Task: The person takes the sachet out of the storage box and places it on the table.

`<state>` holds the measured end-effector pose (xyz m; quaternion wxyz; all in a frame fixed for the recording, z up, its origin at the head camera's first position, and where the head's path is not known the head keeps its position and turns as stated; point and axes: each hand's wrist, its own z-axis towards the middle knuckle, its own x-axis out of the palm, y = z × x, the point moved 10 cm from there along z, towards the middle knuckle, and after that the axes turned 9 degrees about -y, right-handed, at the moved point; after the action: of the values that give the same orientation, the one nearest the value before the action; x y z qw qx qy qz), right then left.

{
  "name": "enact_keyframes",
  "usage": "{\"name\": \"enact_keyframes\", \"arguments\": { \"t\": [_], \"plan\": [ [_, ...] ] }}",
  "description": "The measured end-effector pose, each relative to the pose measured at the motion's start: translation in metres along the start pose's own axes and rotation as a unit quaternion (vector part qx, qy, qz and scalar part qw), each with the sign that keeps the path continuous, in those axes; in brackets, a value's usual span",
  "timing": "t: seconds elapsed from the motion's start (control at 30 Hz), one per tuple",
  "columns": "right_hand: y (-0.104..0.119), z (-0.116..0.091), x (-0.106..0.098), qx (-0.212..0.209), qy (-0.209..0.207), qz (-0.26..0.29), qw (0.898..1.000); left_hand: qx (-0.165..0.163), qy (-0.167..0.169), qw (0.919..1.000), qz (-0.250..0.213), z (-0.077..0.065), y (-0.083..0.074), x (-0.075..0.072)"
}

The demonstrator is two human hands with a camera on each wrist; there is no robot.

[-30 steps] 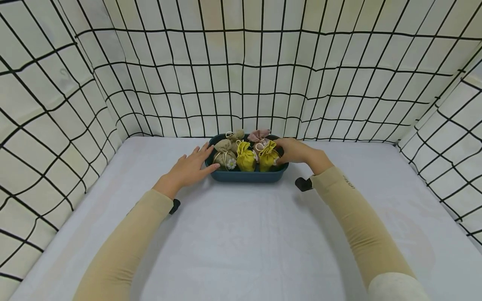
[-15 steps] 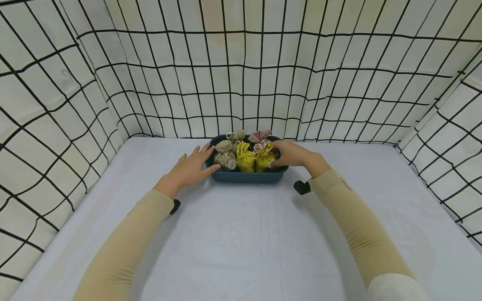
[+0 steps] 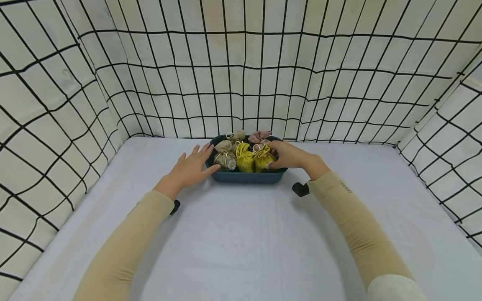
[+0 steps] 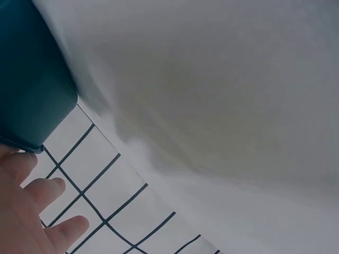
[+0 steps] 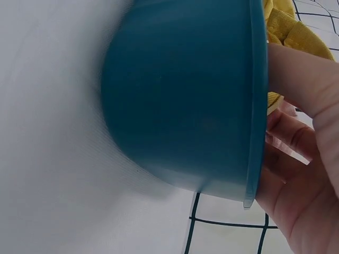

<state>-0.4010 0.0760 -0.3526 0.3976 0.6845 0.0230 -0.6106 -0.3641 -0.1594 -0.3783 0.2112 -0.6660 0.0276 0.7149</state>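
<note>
A blue-green oblong tub point(image 3: 248, 178) stands at the table's far edge, packed with small drawstring pouches. My right hand point(image 3: 291, 155) reaches over the tub's right end and grips a yellow pouch point(image 3: 263, 159). In the right wrist view, thumb and fingers go over the rim beside yellow cloth point(image 5: 296, 34). A second yellow pouch point(image 3: 245, 159) is directly left of the gripped one. My left hand point(image 3: 190, 167) rests with spread fingers on the tub's left end, next to a beige pouch point(image 3: 224, 158) with a white flower. The left wrist view has these fingers point(image 4: 45, 193) by the rim.
Behind the front pouches sit another beige pouch point(image 3: 236, 135) and a pink pouch point(image 3: 260, 136). A white cloth covers the table point(image 3: 241, 234). Black netting point(image 3: 242, 79) over white sheeting rises at the back and both sides, close behind the tub.
My right hand has moved slightly left with the yellow pouch, which now sits against the other yellow one. My left hand has stayed in place.
</note>
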Motion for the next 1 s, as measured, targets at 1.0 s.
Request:
{"name": "enact_keyframes", "arguments": {
  "t": [1.0],
  "plan": [
    [0.0031,-0.0061,0.0013,0.01,0.003,0.032,0.999,-0.013,-0.003,0.9998,0.014,-0.0004,0.0032,-0.0006]
  ]
}}
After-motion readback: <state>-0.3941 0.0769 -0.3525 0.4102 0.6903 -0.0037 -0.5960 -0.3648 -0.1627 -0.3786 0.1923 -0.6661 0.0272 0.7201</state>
